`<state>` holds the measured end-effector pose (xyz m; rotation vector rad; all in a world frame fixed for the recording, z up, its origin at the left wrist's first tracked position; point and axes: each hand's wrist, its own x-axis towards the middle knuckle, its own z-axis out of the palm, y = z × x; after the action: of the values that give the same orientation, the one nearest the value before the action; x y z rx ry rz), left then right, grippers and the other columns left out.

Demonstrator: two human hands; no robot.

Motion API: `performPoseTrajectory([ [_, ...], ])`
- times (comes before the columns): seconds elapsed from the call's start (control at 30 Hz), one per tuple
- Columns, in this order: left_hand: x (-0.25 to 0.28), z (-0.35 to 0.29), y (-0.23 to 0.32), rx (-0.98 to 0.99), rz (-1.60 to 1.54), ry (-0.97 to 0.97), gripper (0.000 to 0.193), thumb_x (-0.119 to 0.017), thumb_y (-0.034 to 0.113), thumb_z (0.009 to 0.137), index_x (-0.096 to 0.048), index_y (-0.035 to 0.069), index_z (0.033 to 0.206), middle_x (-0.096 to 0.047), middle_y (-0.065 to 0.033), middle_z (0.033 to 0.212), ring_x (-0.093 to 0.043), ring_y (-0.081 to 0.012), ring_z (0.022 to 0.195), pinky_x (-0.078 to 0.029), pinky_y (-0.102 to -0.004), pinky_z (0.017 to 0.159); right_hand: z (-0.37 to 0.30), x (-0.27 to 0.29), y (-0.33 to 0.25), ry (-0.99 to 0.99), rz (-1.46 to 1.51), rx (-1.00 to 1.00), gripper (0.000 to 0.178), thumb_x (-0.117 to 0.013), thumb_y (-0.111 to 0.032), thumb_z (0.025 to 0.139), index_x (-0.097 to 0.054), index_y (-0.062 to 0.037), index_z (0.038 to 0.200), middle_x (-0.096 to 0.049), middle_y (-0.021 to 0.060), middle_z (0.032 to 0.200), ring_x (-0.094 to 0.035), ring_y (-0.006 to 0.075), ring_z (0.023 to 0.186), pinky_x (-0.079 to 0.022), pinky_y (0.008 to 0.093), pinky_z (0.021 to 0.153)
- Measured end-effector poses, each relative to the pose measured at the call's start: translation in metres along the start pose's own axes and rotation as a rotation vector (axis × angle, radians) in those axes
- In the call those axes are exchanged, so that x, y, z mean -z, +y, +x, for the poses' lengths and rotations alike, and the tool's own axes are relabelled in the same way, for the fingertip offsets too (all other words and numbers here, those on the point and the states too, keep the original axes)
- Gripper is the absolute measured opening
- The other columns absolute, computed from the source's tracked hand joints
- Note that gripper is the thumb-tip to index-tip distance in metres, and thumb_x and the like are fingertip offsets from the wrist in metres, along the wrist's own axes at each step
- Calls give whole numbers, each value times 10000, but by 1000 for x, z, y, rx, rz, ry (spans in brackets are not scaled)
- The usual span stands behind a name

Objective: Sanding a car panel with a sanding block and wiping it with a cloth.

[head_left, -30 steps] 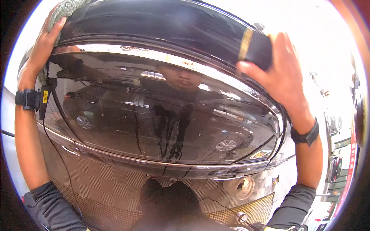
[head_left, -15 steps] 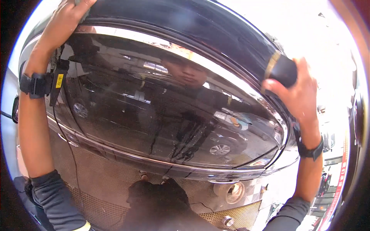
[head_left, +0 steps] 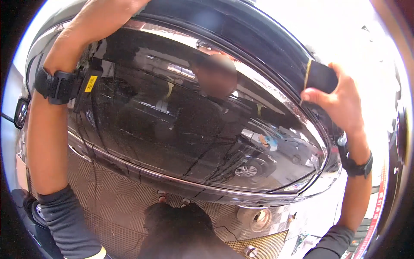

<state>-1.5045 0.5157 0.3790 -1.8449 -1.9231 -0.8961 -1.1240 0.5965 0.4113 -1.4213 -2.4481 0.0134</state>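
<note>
A black car's roof (head_left: 207,19) curves across the top, above its dark side window (head_left: 142,125). My right hand (head_left: 345,93) grips a black block (head_left: 322,77) with a yellowish edge, thumb below and fingers over its outer side. That block rests against the roof's edge, at the rear end of the window as seen on the right. My left hand (head_left: 105,19) reaches onto the roof at the upper left. Its fingers run out of the picture at the top, so whatever lies under them is hidden. Both wrists wear black straps.
A dark box with a yellow label (head_left: 90,83) hangs at my left wrist, its thin cable running down. The side mirror (head_left: 20,112) juts out at the left. On the patterned floor mat (head_left: 116,185) stands a round metallic container (head_left: 261,220), right of my legs.
My left hand has slid to the right along the roof, its fingers passing out of the top of the picture. The right hand keeps its grip on the block, slightly farther right in view.
</note>
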Motion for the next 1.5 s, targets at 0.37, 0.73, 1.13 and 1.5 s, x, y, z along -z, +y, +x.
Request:
performPoseTrajectory([
  [0.37,11,-10,-18,-38,-223,-45,616,-574,310,967,-367,45,1483,-433,-271,1455,-414,-431,1366,-341,-458,1143,28,-10,-52,14,-172,298,638,-824,-548,699,-665,27,925,-680,143,754,-677,239,729,-517,346,713],
  [0.73,3,1,4,70,-139,-36,645,-593,269,945,-356,50,1504,-440,-243,1466,-427,-374,1372,-351,-438,1138,64,1,-133,-80,-111,312,634,-827,-528,696,-691,11,999,-717,171,843,-696,274,812,-525,380,772],
  [1.13,-29,20,-85,-194,79,141,564,-507,414,1023,-399,154,1512,-477,-132,1487,-468,-292,1368,-382,-364,1148,-23,15,12,38,-92,64,585,-858,-500,657,-708,-16,950,-704,94,748,-691,213,698,-525,336,676],
  [1.5,-27,13,-83,-12,-231,-15,663,-564,459,995,-328,215,1564,-288,-138,1587,-384,-291,1415,-518,-436,1039,-127,9,148,155,-114,-47,642,-860,-561,683,-711,-14,983,-723,104,763,-704,225,685,-544,354,668],
])
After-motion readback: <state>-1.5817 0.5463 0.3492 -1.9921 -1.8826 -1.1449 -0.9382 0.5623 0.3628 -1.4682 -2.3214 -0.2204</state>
